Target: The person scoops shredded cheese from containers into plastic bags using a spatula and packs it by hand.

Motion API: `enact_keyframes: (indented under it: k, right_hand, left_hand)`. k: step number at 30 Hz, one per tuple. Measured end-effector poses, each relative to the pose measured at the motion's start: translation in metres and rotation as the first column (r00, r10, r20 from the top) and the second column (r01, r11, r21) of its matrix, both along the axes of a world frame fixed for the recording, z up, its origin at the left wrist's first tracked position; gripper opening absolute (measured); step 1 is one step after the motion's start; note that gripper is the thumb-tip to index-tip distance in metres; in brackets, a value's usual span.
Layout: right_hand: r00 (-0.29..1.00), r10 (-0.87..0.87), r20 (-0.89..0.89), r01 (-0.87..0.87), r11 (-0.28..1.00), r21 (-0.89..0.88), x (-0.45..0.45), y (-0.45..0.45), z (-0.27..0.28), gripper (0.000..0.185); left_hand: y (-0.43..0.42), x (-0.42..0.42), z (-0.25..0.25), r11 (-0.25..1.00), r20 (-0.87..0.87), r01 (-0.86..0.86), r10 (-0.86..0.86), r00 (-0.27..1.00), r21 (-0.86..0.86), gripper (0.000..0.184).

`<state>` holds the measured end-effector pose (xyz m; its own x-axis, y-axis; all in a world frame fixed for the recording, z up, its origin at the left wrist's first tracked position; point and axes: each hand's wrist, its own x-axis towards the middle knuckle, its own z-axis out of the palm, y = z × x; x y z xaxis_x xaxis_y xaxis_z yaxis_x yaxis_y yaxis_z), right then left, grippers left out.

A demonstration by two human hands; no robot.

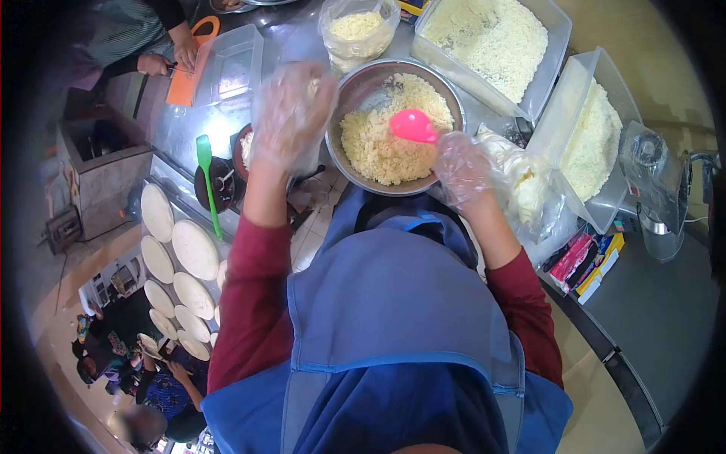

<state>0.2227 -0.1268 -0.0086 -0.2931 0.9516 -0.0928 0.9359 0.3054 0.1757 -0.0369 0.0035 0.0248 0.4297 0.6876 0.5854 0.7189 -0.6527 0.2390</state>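
Gripping pink scoop (412, 126): right hand (463, 168), left hand (293, 110) blurred

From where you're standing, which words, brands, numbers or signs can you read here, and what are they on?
None can be read.
Yellow-edged box at the right: any print is too small and blurred.
Pink-and-black pack beside it: likewise unreadable.
Yellow-and-dark box at the top edge: only partly visible, too small to read.

The spoon (414, 126) is over the bowl (369, 97). From the bowl, a bag (357, 56) stands at 11 o'clock, one tub (465, 79) between 1 and 2, another tub (556, 129) at 3, flat rounds (194, 250) at 8, a chopping board (181, 89) past 9.
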Motion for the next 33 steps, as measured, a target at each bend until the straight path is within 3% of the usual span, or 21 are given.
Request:
enact_keyframes:
  k: [1,2,4,5,7,8,10,11,13,14,15,16,17,19,23,25,26,28,29,31,33]
  right_hand:
    - [0.989,0.085,0.118,-0.101,0.985,0.140,0.007,-0.003,0.009,0.018]
    - [0.989,0.091,0.118,-0.108,0.984,0.141,0.015,-0.006,0.007,0.018]
    - [0.996,-0.006,-0.091,0.028,0.969,0.247,0.027,-0.009,0.002,0.025]
    - [0.996,0.004,-0.091,0.019,0.968,0.251,0.026,-0.010,0.000,0.025]
    - [0.994,-0.101,-0.047,0.093,0.985,-0.147,0.025,-0.011,-0.001,0.022]
    - [0.995,-0.090,-0.044,0.083,0.986,-0.142,0.026,-0.012,-0.005,0.022]
    - [0.989,0.087,-0.122,-0.104,0.984,-0.147,0.027,-0.014,-0.016,0.022]
    - [0.988,0.098,-0.118,-0.115,0.983,-0.142,0.025,-0.011,-0.022,0.022]
    - [0.988,0.075,-0.138,-0.124,0.910,-0.395,0.010,0.005,-0.035,0.021]
    - [0.986,0.084,-0.141,-0.133,0.912,-0.389,0.003,0.005,-0.058,0.021]
    - [0.830,-0.191,-0.523,-0.054,0.908,-0.416,-0.005,0.002,-0.089,0.025]
    - [0.468,-0.422,-0.777,0.000,0.879,-0.477,-0.015,0.004,-0.096,0.030]
    - [0.465,-0.417,-0.781,-0.004,0.881,-0.473,-0.020,0.011,-0.103,0.030]
    - [0.736,-0.365,-0.570,0.004,0.844,-0.536,-0.029,0.024,-0.089,0.031]
    - [0.725,-0.281,-0.629,0.017,0.920,-0.391,-0.009,0.015,-0.098,0.030]
    - [0.714,-0.301,-0.632,0.070,0.929,-0.364,0.003,0.009,-0.082,0.032]
    - [0.715,-0.301,-0.631,0.073,0.930,-0.361,0.009,0.008,-0.081,0.032]
    - [0.831,-0.251,-0.497,0.123,0.953,-0.276,0.023,0.005,-0.086,0.031]
    - [0.831,-0.248,-0.498,0.120,0.954,-0.274,0.034,0.001,-0.098,0.031]
    - [0.591,-0.354,-0.725,0.167,0.933,-0.319,0.050,-0.003,-0.119,0.031]
    - [0.541,-0.328,-0.774,0.149,0.944,-0.296,0.054,-0.008,-0.103,0.032]
  left_hand:
    - [-0.022,0.001,0.013,0.916,-0.168,-0.195,0.143,0.975,-0.351,0.035]
    - [-0.042,0.001,0.024,0.676,-0.368,-0.408,0.212,0.905,-0.614,0.036]
    - [-0.068,-0.014,-0.012,0.558,-0.193,-0.253,0.165,0.967,-0.790,0.040]
    - [-0.079,-0.019,-0.040,0.559,-0.192,-0.259,0.176,0.965,-0.788,0.040]
    - [-0.090,-0.020,-0.078,0.391,-0.082,-0.104,0.074,0.994,-0.914,0.044]
    - [-0.096,-0.017,-0.083,0.394,-0.078,-0.105,0.086,0.993,-0.913,0.044]
    - [-0.107,0.003,-0.073,-0.090,0.061,0.113,0.448,0.892,-0.990,0.046]
    - [-0.112,0.003,-0.081,-0.084,0.066,0.117,0.458,0.887,-0.990,0.046]
    - [-0.118,0.001,-0.102,-0.017,0.269,0.337,0.567,0.779,-0.941,0.043]
    - [-0.118,-0.001,-0.107,-0.008,0.270,0.334,0.572,0.774,-0.942,0.043]
    - [-0.116,-0.002,-0.109,-0.018,0.282,0.347,0.547,0.788,-0.938,0.041]
    - [-0.114,-0.003,-0.109,-0.031,0.292,0.359,0.521,0.802,-0.933,0.040]
    - [-0.110,-0.005,-0.110,-0.026,0.290,0.354,0.521,0.803,-0.935,0.040]
    - [-0.103,-0.006,-0.109,-0.028,0.261,0.320,0.513,0.818,-0.947,0.040]
    - [-0.101,-0.008,-0.105,0.046,0.295,0.321,0.532,0.794,-0.946,0.042]
    - [-0.092,-0.015,-0.086,0.365,-0.090,-0.190,0.274,0.958,-0.911,0.042]
    - [-0.089,-0.014,-0.073,0.368,-0.087,-0.187,0.272,0.958,-0.911,0.042]
    - [-0.082,-0.012,-0.041,0.575,-0.156,-0.335,0.338,0.928,-0.746,0.043]
    - [-0.075,-0.012,-0.035,0.576,-0.156,-0.337,0.341,0.927,-0.745,0.043]
    - [-0.056,-0.006,-0.022,0.927,0.109,-0.228,0.270,0.957,-0.298,0.041]
    - [-0.038,0.009,0.004,0.885,0.095,-0.203,0.265,0.959,-0.418,0.039]
